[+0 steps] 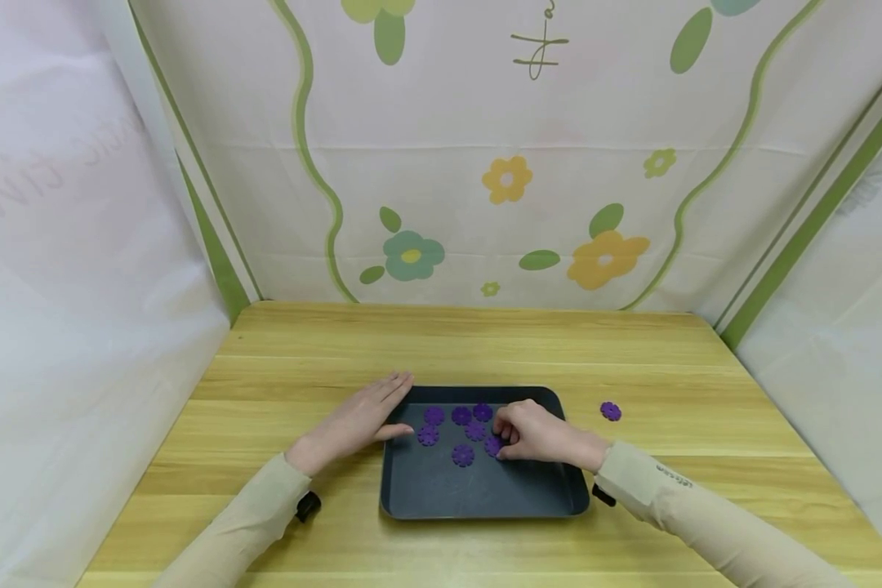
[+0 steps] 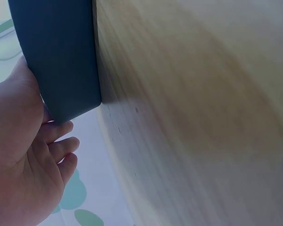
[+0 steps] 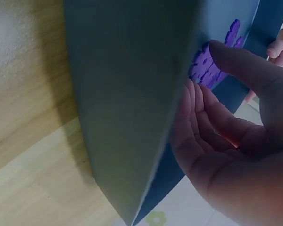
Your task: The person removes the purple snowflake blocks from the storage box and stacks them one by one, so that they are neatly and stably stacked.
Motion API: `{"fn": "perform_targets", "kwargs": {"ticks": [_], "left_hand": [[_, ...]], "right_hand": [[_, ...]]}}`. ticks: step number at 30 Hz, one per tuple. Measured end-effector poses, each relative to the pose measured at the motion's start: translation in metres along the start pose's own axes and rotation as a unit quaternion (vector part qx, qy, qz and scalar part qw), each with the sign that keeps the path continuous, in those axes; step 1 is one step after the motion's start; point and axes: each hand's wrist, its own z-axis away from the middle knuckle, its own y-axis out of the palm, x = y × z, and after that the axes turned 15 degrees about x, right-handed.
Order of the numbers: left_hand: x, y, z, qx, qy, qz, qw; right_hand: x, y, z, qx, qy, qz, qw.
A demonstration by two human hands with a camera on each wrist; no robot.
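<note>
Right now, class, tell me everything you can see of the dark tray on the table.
The tray is a shallow, dark blue-grey rectangle with rounded corners and a low raised rim, looking like smooth plastic. It lies flat on the wooden table. Several purple flower-shaped pieces lie inside it. The left hand rests flat at its left edge; the right hand reaches inside, fingers curled at one piece.

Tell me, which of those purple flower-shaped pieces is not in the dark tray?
The lone purple piece lying on the wooden table, to the right of the tray beyond the right hand. All the others lie inside the tray.
</note>
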Motion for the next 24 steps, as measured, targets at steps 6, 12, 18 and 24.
{"fn": "perform_targets", "kwargs": {"ticks": [6,12,18,24], "left_hand": [[0.0000,0.0004,-0.0002,-0.001,0.000,-0.005,1.0000],[0.0001,0.0001,0.0002,-0.004,0.001,-0.009,1.0000],[0.0007,0.0008,-0.0002,-0.005,0.002,-0.010,0.9999],[0.0007,0.0009,-0.0007,-0.009,0.003,-0.009,0.9999]], "right_hand": [[0.0007,0.0021,-0.0013,-0.008,0.006,0.012,1.000],[0.0031,0.0024,-0.0013,-0.008,0.009,0.014,1.000],[0.0040,0.0037,-0.0022,-0.009,0.011,0.027,1.000],[0.0048,0.0052,-0.0022,-0.014,0.012,0.031,0.999]]}}
